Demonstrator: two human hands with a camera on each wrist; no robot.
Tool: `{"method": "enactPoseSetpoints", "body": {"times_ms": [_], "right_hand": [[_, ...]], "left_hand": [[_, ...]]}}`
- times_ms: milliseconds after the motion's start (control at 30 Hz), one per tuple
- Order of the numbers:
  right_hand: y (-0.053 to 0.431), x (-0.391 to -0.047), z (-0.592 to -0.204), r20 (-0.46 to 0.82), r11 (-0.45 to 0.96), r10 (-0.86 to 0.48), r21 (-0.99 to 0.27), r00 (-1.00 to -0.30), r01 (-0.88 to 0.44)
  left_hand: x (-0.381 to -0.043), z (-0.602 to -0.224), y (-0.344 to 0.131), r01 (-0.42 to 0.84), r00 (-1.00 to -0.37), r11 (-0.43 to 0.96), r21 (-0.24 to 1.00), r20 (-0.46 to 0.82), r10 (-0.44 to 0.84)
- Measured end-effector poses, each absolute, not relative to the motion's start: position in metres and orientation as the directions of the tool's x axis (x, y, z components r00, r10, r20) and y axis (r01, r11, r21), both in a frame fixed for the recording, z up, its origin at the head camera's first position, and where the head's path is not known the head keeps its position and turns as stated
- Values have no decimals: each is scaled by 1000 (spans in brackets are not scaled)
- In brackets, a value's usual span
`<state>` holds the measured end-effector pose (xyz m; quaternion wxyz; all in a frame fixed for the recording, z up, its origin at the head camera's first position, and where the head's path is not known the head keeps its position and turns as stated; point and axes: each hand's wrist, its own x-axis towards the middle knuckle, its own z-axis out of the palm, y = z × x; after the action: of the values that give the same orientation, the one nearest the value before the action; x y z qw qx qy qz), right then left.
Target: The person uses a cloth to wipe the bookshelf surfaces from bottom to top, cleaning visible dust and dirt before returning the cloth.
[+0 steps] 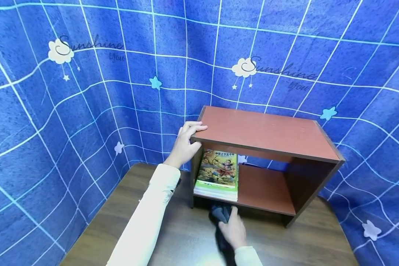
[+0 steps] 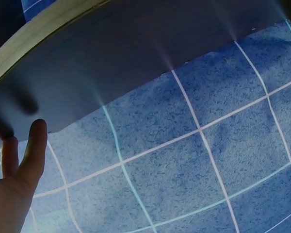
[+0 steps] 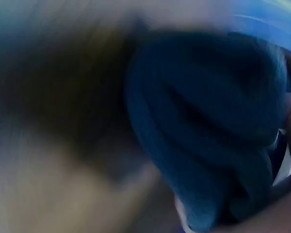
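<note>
A small bookshelf [image 1: 259, 133] with a reddish-brown top and dark sides stands on the wooden table. My left hand [image 1: 186, 142] grips its upper left corner, fingers over the top and thumb below the front edge. In the left wrist view, two fingers of the left hand [image 2: 26, 165] reach to a dark panel of the shelf [image 2: 136, 58]. My right hand [image 1: 234, 229], blurred, holds a dark bunched cloth [image 1: 222, 212] low in front of the shelf. Close up, the right wrist view shows the dark blue folded cloth [image 3: 203, 126] with part of the hand beside it.
A stack of books [image 1: 217, 173], its top cover illustrated, lies at the left inside the shelf. The wooden table [image 1: 179, 229] extends around the shelf's base. A blue curtain with white grid lines [image 1: 119, 96] hangs behind and on both sides.
</note>
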<state>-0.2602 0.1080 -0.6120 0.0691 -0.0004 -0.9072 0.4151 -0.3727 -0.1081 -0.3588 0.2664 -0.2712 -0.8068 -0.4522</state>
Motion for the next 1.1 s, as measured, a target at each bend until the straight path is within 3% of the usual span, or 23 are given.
{"method": "enactPoseSetpoints", "body": {"times_ms": [33, 100, 200, 300, 433, 567, 733, 900, 1100], "right_hand": [[110, -260, -612, 242, 804, 79, -588, -967, -81], [114, -259, -615, 423, 946, 48, -309, -905, -94], [111, -257, -624, 534, 985, 18, -155, -845, -77], [104, -260, -628, 509, 973, 108, -229, -854, -14], [89, -273, -626, 330, 884, 264, -459, -906, 90], [70, -292, -627, 190, 761, 354, -627, -916, 165], [41, -310, -628, 70, 650, 432, -715, -899, 257], [4, -315, -622, -18, 491, 410, -838, -912, 238], [-32, -308, -619, 9, 573, 376, -788, -926, 225]], "left_hand": [[-373, -358, -107, 676, -715, 442, 590, 672, 195], [-373, -357, -106, 672, -719, 437, 597, 667, 194], [-372, -358, -107, 664, -727, 438, 605, 660, 191], [-373, -358, -107, 665, -726, 443, 602, 659, 195], [-373, -358, -106, 660, -730, 458, 595, 651, 207], [-371, -358, -107, 657, -734, 464, 594, 645, 212], [-372, -358, -108, 658, -733, 462, 595, 647, 211], [-371, -357, -109, 654, -734, 466, 596, 649, 201], [-369, -360, -107, 641, -747, 469, 607, 634, 201]]}}
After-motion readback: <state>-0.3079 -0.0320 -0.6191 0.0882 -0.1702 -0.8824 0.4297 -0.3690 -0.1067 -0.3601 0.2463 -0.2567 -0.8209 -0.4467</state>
